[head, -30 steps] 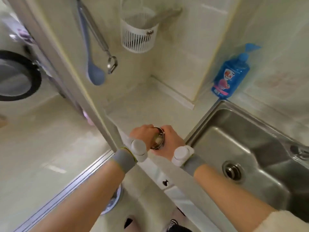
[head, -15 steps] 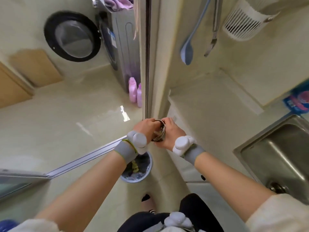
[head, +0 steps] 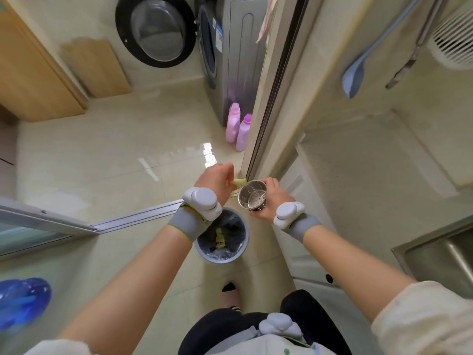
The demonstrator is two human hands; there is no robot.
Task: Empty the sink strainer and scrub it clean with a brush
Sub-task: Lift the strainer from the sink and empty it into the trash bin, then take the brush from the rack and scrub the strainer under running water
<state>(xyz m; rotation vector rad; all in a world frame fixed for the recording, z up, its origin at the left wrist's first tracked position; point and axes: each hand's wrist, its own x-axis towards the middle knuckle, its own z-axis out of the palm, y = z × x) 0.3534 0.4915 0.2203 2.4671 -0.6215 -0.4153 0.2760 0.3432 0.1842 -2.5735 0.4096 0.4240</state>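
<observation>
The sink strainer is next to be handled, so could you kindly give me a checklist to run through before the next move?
1. Grip on the sink strainer: ok, the right hand holds its wall.
2. Hold on the scrap: ok, the left hand pinches it beside the strainer's rim.
3. Position of the scrap over the bin: cannot tell; the bin shows under the left wrist.
4. Inside of the strainer free of scraps: ok, as far as it shows.
5. Having a brush within reach: not ok, none in view.
</observation>
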